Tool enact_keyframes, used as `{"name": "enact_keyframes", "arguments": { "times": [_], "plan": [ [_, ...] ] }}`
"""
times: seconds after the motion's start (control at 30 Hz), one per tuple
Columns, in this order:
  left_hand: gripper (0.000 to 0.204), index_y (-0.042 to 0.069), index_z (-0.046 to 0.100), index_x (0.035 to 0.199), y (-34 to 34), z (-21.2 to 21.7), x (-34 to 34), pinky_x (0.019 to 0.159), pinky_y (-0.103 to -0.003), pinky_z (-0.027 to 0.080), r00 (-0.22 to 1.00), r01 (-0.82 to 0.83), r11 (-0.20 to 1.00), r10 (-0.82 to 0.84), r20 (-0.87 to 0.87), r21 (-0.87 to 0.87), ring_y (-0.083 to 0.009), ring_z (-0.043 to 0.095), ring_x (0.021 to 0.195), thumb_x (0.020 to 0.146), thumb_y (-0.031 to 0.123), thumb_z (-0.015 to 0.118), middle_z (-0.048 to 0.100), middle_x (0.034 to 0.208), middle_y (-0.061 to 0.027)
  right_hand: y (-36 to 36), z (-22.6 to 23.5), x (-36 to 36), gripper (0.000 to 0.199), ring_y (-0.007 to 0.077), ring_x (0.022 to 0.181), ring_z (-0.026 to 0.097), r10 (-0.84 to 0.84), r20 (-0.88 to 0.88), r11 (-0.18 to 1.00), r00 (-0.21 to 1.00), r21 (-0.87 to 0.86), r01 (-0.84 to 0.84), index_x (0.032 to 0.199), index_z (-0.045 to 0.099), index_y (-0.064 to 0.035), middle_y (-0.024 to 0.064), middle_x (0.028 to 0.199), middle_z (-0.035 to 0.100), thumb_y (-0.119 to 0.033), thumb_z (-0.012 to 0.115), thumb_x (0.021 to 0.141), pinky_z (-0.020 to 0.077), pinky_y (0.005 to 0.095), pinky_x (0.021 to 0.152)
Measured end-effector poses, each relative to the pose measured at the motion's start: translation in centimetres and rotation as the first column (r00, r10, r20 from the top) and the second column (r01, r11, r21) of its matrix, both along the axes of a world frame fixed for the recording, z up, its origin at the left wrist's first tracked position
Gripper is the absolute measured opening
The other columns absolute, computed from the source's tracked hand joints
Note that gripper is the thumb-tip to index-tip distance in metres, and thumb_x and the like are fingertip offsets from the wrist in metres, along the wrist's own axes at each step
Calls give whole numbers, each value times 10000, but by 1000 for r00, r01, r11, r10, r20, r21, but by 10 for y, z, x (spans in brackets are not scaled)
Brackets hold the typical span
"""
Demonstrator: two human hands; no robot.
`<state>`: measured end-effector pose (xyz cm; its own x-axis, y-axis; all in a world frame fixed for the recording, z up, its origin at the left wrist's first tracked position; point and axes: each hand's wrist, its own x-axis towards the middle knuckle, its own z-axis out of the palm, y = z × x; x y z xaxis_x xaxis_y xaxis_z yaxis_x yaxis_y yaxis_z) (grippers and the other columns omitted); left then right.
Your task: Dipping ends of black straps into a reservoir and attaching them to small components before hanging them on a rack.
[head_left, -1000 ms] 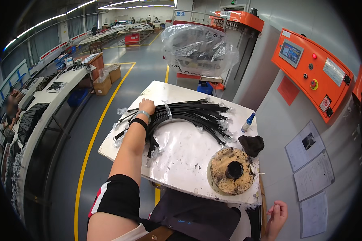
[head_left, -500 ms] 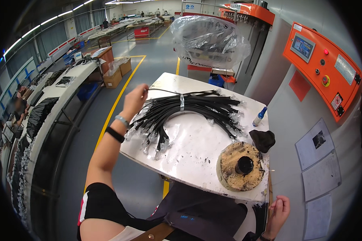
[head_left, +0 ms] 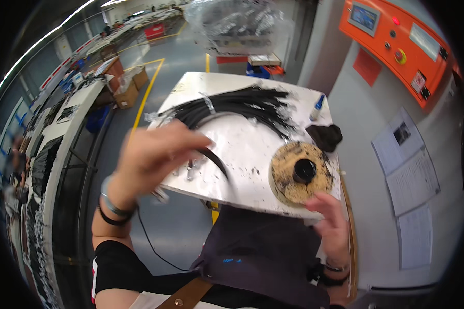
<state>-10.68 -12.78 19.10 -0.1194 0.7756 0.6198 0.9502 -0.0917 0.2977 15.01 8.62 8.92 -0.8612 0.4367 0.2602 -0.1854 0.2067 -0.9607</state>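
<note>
My left hand, blurred by motion, is closed on one black strip, which curves down to the right over the white table. Behind it lies a bundle of similar black strips, bound by a clear band, with clear plastic around the ends. My right hand is at the table's near right edge, fingers half bent and apart, with nothing visible in them. Just beyond it stands a round tub with a tan, black-stained top and a small black cup in its middle.
A dark rag and a small blue-capped bottle are at the table's right side. An orange control panel and pinned papers are on the right. A long bench runs along the left. Plastic-covered goods stand beyond the table.
My left hand has come back toward me from the bundle, bringing one strip with it. My right hand has risen from below the table's edge to near the tub. The view has tilted down.
</note>
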Motion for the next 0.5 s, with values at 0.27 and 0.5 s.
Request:
{"name": "enact_keyframes", "arguments": {
  "times": [0.27,0.5],
  "plan": [
    [260,57,553,1105,79,-94,79,639,-273,456,802,362,918,-216,557,-165,-176,573,664,846,42,543,566,756,-82,-6,-7,32,196,113,430,425,60,-79,766,995,-636,-97,1007,458,57,50,585,439,-84,507,880,364,236,385],
    [261,53,519,1162,116,-141,90,604,-229,417,643,507,826,-172,747,-247,-80,484,659,909,104,479,512,707,-10,55,-5,100,186,24,424,211,-387,-434,726,813,-687,-21,995,434,-34,-43,531,249,-201,355,974,205,167,307]
  ]
}}
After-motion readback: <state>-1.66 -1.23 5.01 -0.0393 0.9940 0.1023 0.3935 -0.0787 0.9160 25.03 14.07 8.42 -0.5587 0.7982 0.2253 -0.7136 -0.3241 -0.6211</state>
